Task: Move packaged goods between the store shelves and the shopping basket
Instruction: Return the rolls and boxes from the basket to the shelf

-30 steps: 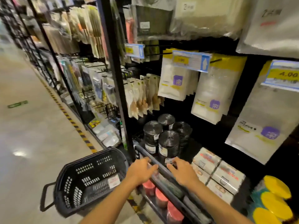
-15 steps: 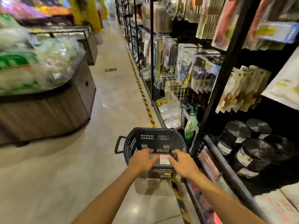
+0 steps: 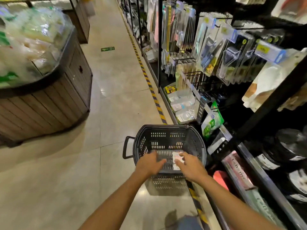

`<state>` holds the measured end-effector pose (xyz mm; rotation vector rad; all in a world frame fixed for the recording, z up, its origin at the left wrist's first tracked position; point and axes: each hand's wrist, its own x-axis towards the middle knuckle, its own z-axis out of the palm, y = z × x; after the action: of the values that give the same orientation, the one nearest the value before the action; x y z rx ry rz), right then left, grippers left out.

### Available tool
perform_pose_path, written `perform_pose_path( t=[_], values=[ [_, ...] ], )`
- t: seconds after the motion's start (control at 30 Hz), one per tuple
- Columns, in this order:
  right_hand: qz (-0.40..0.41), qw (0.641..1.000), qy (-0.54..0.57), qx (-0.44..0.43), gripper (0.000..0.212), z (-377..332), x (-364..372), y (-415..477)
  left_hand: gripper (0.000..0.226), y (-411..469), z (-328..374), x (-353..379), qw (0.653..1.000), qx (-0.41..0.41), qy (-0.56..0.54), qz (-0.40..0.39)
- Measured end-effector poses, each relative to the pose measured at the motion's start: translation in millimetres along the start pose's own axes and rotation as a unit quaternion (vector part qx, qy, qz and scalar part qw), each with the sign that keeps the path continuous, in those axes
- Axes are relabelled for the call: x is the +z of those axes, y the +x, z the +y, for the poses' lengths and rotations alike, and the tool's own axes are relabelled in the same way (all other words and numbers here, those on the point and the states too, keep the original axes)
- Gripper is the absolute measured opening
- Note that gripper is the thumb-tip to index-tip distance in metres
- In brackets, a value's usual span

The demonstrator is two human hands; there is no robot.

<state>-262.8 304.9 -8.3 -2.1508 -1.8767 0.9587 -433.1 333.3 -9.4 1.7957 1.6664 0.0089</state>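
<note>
A black perforated shopping basket point(image 3: 166, 127) stands on the floor beside the shelves, its side handle point(image 3: 126, 147) pointing left. Inside it I see only slotted walls and a white label point(image 3: 177, 159). My left hand point(image 3: 149, 163) and my right hand point(image 3: 191, 165) hover side by side over the basket's near rim, fingers stretched forward and slightly blurred, with nothing visible in either. Packaged goods fill the store shelves on the right: black rolls point(image 3: 290, 146) low down, a green pouch point(image 3: 213, 123) and hanging blister packs point(image 3: 232, 55).
A wooden display bin point(image 3: 49, 103) piled with clear-bagged goods stands at the left. Yellow-black tape point(image 3: 156, 100) runs along the shelf base. Pink packs point(image 3: 219, 178) lie on the bottom shelf near my right arm. The tiled aisle stretches ahead.
Both hands left the shelf edge by the black rolls and moved left over the basket. My view swung from the shelf to the aisle and basket.
</note>
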Motion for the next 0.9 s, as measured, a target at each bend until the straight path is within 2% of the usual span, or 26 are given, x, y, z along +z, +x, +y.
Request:
perform_pose_path(
  t=[0.17,0.5,0.63,0.77,0.9],
  values=[
    [-0.04,0.998,0.008,0.053,0.05,34,-3,69,0.044,74,11,15,0.999,-0.019,-0.008,-0.049],
    [-0.158,0.98,-0.027,0.12,0.038,119,13,221,0.048,240,23,71,0.985,-0.104,0.013,-0.139],
    [-0.186,0.974,-0.015,0.127,0.032,159,54,272,0.048,302,1,112,0.983,-0.112,0.009,-0.143],
    [-0.211,0.966,-0.03,0.149,0.043,203,115,319,0.05,364,-30,170,0.979,-0.124,0.022,-0.16],
    [-0.219,0.957,-0.023,0.19,0.045,253,191,360,0.051,421,-65,248,0.976,-0.122,0.038,-0.177]
  ],
)
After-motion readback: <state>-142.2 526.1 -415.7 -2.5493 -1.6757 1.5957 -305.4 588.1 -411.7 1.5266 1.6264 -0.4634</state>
